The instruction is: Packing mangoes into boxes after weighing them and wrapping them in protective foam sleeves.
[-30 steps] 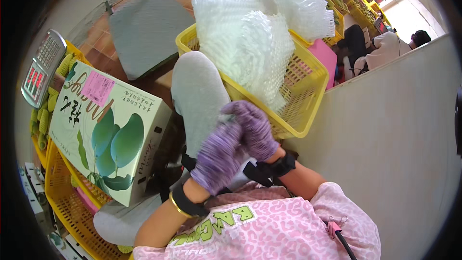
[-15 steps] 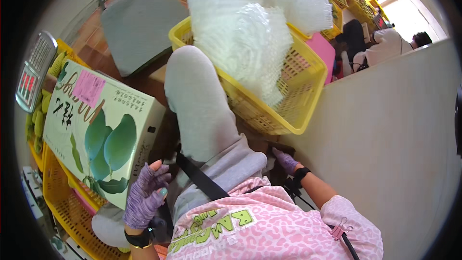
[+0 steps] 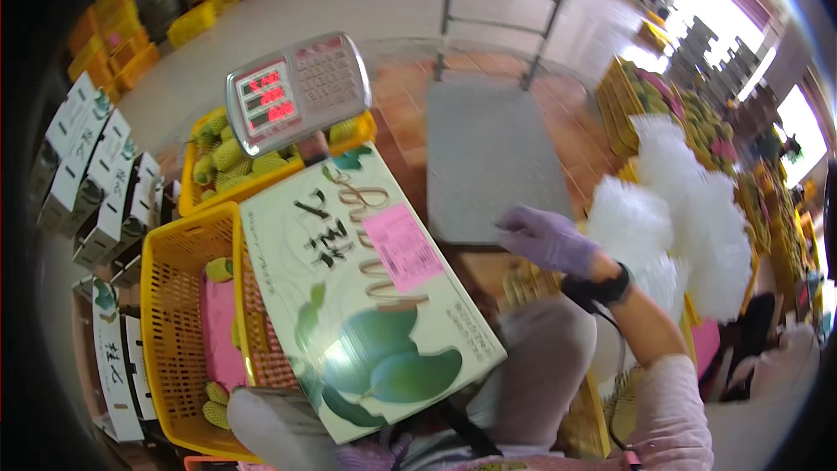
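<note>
A closed white carton (image 3: 384, 310) printed with green mangoes, with a pink label (image 3: 404, 247) on its lid, lies across the front of my lap, over a yellow crate. My left hand (image 3: 375, 453), in a purple fingerless glove, is at the carton's near edge; its fingers are partly hidden. Out past the carton's right side my right hand (image 3: 547, 238), gloved the same way, hovers with fingers stretched loosely to the left and nothing in them. A grey platform (image 3: 497, 157) lies beyond it. Beyond the carton's far end is a scale display (image 3: 301, 92) with red lit digits.
Mangoes in net sleeves (image 3: 228, 155) fill a yellow crate behind the carton. Left of it stands a yellow crate (image 3: 187, 314) with a pink sheet and a few mangoes. White foam sleeves (image 3: 671, 218) are heaped at right. Several cartons (image 3: 96, 183) stand at far left.
The view has swung to the left and up. My right hand has risen from beside my thigh to above the grey platform's near edge. My left hand now sits lower, at the carton's near edge.
</note>
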The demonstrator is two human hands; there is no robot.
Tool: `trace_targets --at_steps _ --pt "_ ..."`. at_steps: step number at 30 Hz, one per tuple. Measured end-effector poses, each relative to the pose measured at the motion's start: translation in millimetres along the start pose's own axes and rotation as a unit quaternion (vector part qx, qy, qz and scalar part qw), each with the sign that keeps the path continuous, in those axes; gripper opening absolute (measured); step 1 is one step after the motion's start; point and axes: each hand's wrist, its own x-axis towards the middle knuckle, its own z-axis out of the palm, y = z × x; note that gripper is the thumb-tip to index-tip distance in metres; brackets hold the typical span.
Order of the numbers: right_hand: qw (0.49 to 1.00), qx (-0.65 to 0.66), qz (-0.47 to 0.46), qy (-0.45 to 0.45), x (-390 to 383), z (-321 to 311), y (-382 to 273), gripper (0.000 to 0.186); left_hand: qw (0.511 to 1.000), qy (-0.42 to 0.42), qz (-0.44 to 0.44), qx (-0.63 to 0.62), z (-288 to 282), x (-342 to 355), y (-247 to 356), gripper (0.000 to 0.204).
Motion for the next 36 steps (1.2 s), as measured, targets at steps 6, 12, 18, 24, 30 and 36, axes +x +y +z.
trace_targets --at_steps 6,12,18,24,30,36 --pt "0.99 0.085 -0.108 -0.038 281.6 95.4 -19.0 0.064 0.728 -0.012 0.328 0.602 42.3 50.1 -32.4 0.041" --pt "0.966 0.214 -0.058 -0.13 299.2 105.9 -5.4 0.055 0.695 -0.049 0.384 0.606 68.9 73.6 -49.2 0.039" --pt "0.951 0.306 0.047 -0.02 213.2 63.7 78.1 0.042 0.684 -0.065 0.385 0.616 84.6 88.7 -51.8 0.037" --pt "0.719 0.672 0.101 -0.142 136.6 73.9 126.9 0.053 0.642 -0.042 0.37 0.67 106.1 107.5 -57.8 0.035" --pt "0.626 0.766 0.131 -0.066 133.1 94.7 123.3 0.058 0.587 -0.019 0.379 0.716 124.9 119.6 -68.8 0.034" --pt "0.606 0.776 0.167 0.055 144.2 126.4 132.7 0.052 0.532 -0.037 0.403 0.744 145.2 118.0 -90.1 0.032"
